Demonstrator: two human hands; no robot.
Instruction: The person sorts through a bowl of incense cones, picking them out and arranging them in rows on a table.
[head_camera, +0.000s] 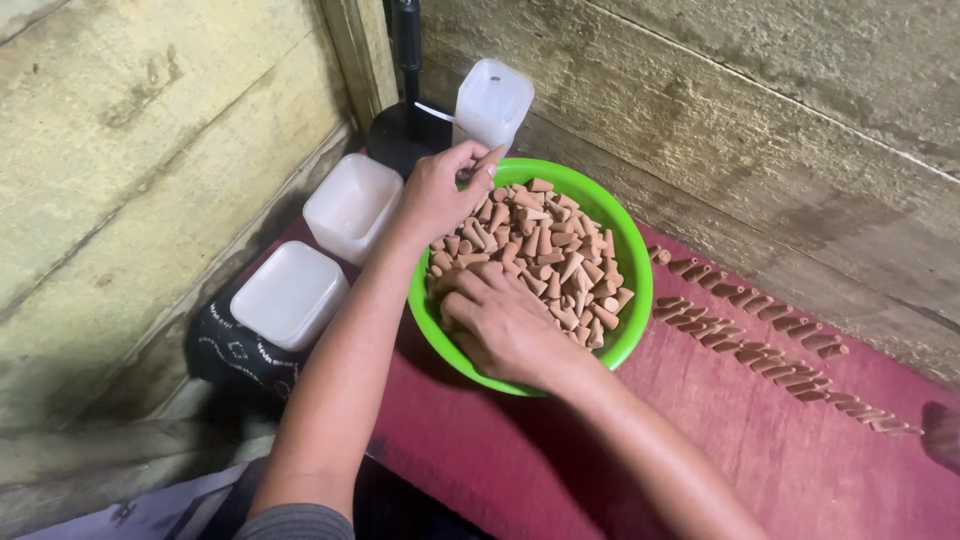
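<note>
Right hand (505, 325) digs among cones (545, 245) at bowl's (635, 265) near rim; left hand (445, 190) pinches one.

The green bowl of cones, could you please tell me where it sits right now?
In the head view, the green bowl sits centre frame on the red cloth, under both hands, with three white plastic containers to its left and rows of cones laid out to its right.

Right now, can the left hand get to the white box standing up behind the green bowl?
Probably yes. The left hand is raised over the green bowl's far rim, close beside the upright white box, with nothing between them.
</note>
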